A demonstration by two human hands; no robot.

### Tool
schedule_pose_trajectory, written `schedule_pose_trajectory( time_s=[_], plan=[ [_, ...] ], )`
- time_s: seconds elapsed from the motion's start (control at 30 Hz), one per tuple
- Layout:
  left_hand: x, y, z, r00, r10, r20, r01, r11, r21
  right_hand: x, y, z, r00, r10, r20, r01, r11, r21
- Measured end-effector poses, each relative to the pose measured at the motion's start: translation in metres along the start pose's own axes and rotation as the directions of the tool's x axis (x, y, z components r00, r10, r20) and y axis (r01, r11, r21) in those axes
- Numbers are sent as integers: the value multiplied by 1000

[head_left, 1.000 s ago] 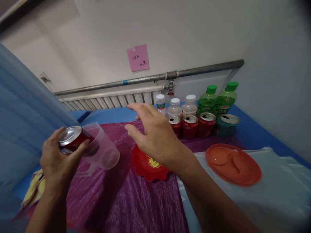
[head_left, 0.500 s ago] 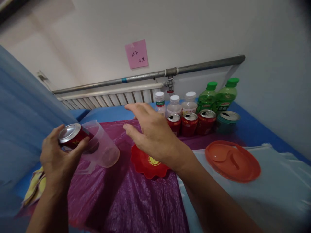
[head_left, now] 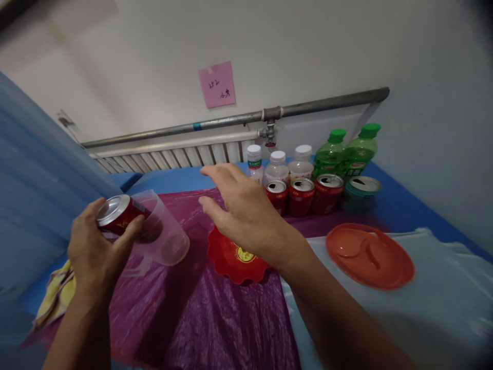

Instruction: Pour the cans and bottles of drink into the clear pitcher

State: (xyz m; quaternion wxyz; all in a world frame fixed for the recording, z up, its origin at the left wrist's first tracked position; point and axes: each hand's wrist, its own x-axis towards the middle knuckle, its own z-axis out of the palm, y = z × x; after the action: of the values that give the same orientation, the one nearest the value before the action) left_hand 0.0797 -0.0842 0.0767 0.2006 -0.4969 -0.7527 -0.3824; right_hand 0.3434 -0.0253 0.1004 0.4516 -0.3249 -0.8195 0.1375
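Observation:
My left hand (head_left: 94, 246) is wrapped round a red drink can (head_left: 125, 216), tilted with its silver base up and toward me. The can's far end reaches into the mouth of a clear plastic pitcher (head_left: 169, 244), which lies tipped on its side on purple plastic sheeting. My right hand (head_left: 246, 210) hangs with fingers apart and nothing in it, above a red scalloped dish (head_left: 236, 267) bearing a yellow print. To its right stand several opened drink cans, among them a red can (head_left: 301, 198) and a green can (head_left: 360, 192).
Behind the cans are white-capped bottles (head_left: 276, 167) and green-capped bottles (head_left: 331, 154). An orange divided plate (head_left: 370, 257) lies at the right on pale sheeting. A yellow cloth (head_left: 56, 293) is at the left edge. A radiator (head_left: 173, 154) and a pipe (head_left: 327, 105) run along the wall.
My left hand has moved slightly right, pushing the red can a little deeper into the pitcher. The right hand has barely shifted.

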Motion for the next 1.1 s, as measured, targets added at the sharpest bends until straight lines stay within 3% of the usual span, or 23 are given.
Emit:
schedule_pose_trajectory(
  time_s=[0.27, 0.47, 0.7, 0.8, 0.93, 1.1],
  plan=[
    [1, -5, -1, 998, 54, 31, -52, 998, -39, 0, 0, 0, 1000, 6, 15, -6, 1000, -23],
    [0, -2, -2, 997, -32, 71, 37, 997, -70, 0, 1, 1, 1000, -2, 9, 2, 999, -39],
    [4, 0, -5, 988, -45, 147, 55, 997, -62, 0, 3, 4, 1000, -2, 10, 2, 999, -43],
    [4, -3, -4, 987, 29, 155, -14, 996, -93, 0, 4, 5, 1000, -1, 5, 2, 999, -43],
    [5, -8, -4, 960, 214, 179, -197, 974, -111, 1, 5, 6, 1000, 2, -1, -2, 999, -45],
    [6, -9, -4, 933, 294, 210, -279, 955, -98, 1, 5, 6, 1000, 1, 0, -1, 999, -55]
  ],
)
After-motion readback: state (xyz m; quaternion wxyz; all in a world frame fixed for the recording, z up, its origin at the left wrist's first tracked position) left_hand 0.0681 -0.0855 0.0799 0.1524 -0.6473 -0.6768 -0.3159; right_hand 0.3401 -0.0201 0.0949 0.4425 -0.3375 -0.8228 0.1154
